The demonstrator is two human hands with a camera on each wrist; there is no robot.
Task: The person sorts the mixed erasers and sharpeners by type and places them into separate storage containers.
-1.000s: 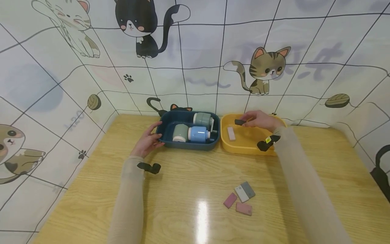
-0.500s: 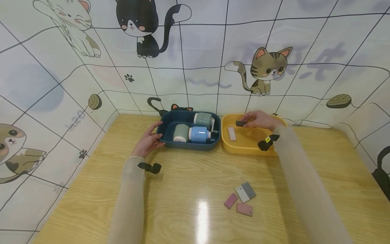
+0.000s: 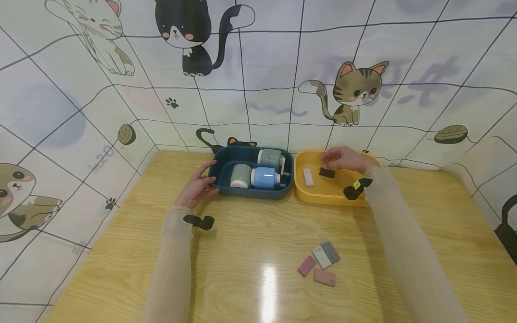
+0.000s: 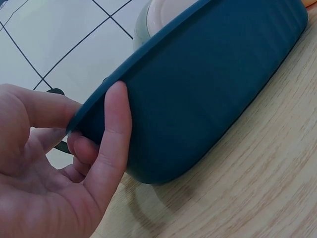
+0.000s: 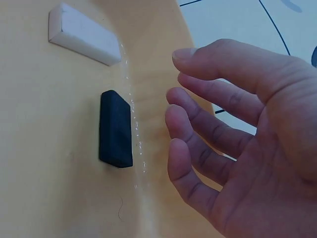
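My left hand (image 3: 195,188) holds the left end of a dark blue plastic bin (image 4: 198,89), its fingers about the rim and wall in the left wrist view. In the yellow bin (image 3: 319,197) a small black rectangular block (image 5: 116,130), like an eraser, lies on the floor beside a white block (image 5: 84,33) of similar shape. Just above the black block hovers my right hand (image 3: 347,159). Its fingers are loosely bent and apart from the block, with nothing between them in the right wrist view.
Inside the blue bin are a blue crank-handled sharpener-like device (image 3: 264,177) and green-and-white cylindrical items (image 3: 240,176). Nearer on the wooden table (image 3: 226,260) lie pink pieces (image 3: 325,277), a white piece (image 3: 322,257) and a grey piece (image 3: 330,252). A cat-print wall covering (image 3: 270,107) stands behind the bins.
The black block, earlier held in my right fingers, now lies on the yellow bin's floor, let go. My left hand stays on the blue bin.
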